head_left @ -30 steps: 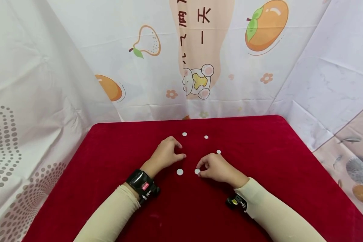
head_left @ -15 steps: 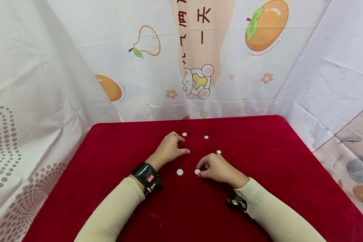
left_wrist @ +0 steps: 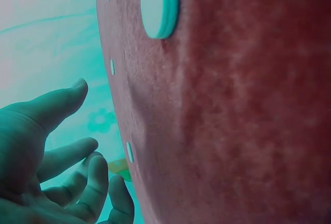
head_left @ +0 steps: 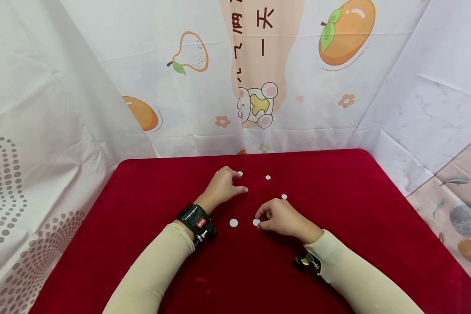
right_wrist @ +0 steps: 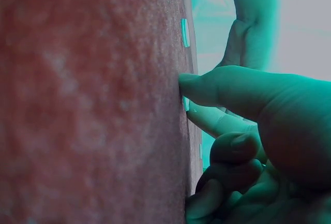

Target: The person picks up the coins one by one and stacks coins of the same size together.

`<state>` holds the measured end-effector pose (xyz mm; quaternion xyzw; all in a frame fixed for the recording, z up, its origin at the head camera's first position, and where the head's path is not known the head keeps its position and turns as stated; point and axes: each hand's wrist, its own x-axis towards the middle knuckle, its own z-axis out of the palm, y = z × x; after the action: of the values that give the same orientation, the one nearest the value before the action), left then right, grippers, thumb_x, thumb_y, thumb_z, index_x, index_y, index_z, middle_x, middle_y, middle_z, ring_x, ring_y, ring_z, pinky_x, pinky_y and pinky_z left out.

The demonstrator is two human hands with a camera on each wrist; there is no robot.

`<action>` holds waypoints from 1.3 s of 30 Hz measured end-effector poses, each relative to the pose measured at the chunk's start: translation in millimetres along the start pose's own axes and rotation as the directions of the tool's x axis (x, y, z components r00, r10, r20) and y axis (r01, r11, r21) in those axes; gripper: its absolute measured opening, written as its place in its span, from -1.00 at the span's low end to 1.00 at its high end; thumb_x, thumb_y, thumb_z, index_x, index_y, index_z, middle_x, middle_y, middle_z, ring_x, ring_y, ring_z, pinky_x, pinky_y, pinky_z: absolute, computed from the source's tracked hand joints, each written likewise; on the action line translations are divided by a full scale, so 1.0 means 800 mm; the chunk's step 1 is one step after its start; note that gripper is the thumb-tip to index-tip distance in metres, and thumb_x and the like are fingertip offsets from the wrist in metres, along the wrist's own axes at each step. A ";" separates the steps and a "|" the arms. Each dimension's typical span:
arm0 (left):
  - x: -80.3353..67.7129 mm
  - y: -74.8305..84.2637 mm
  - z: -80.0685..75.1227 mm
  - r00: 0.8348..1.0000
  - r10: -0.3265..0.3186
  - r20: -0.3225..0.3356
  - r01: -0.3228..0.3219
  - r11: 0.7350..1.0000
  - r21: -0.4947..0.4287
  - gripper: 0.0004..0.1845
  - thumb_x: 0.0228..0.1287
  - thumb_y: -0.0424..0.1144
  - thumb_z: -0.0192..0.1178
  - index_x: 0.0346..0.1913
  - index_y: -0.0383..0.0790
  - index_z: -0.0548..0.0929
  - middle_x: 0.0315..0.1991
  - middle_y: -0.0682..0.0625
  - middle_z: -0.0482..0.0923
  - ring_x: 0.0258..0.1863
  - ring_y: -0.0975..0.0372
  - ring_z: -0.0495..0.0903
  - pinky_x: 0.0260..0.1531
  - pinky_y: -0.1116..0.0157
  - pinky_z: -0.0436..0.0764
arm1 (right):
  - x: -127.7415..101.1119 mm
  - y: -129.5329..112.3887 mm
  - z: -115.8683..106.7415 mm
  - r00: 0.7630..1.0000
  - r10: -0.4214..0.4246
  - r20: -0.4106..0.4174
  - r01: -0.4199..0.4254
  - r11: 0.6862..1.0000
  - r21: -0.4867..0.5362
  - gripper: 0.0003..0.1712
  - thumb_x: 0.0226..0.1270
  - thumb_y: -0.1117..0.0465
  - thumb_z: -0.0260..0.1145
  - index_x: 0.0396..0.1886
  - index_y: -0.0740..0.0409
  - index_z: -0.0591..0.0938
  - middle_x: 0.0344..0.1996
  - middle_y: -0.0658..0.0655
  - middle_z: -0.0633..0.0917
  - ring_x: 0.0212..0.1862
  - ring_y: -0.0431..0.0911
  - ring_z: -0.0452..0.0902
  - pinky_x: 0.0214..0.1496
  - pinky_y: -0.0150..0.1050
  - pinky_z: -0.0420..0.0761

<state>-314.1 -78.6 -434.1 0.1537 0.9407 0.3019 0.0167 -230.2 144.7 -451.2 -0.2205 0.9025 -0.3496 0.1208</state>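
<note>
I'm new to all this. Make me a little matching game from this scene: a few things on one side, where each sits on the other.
Things:
1. left hand
2. right hand
3. table
4. disc on its own

Places or colours:
a. red cloth surface
b. fingertips at the far disc
c. lies between the two wrists, untouched
d. thumb and finger at the near disc

Pairs: 1-b, 2-d, 3-a, 4-c

white discs (head_left: 233,223), red tablecloth (head_left: 361,209), fruit-print backdrop (head_left: 188,87)
</note>
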 end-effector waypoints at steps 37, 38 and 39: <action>0.053 -0.014 0.004 0.968 -0.250 -0.010 0.249 0.968 -0.042 -0.49 0.23 -0.11 0.51 0.19 -0.26 0.70 0.15 -0.13 0.68 0.20 0.01 0.58 0.21 0.11 0.59 | -0.002 0.000 0.000 1.000 -0.001 -0.016 0.001 1.000 -0.008 -0.88 0.14 0.19 0.61 -0.34 -0.09 0.81 -0.76 -0.08 0.45 -0.64 -0.26 0.27 -0.49 -0.36 0.41; 0.053 -0.014 0.003 0.968 -0.253 -0.008 0.252 0.967 -0.042 -0.49 0.22 -0.12 0.51 0.19 -0.25 0.71 0.15 -0.13 0.68 0.21 0.01 0.57 0.22 0.10 0.59 | -0.002 -0.001 0.000 1.000 -0.002 -0.014 0.002 1.000 -0.005 -0.88 0.14 0.19 0.61 -0.34 -0.09 0.81 -0.76 -0.08 0.46 -0.64 -0.26 0.27 -0.49 -0.36 0.41; 0.053 -0.013 0.003 0.967 -0.253 -0.008 0.253 0.967 -0.041 -0.49 0.22 -0.12 0.51 0.19 -0.25 0.71 0.15 -0.13 0.68 0.21 0.01 0.57 0.22 0.10 0.58 | -0.001 -0.001 0.000 1.000 0.000 -0.013 -0.001 1.000 -0.002 -0.88 0.15 0.18 0.61 -0.34 -0.10 0.81 -0.76 -0.08 0.46 -0.64 -0.26 0.28 -0.49 -0.36 0.41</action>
<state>-357.2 -73.0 -439.4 0.0300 0.9465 0.3170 0.0520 -229.0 144.9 -450.7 -0.2181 0.9037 -0.3500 0.1148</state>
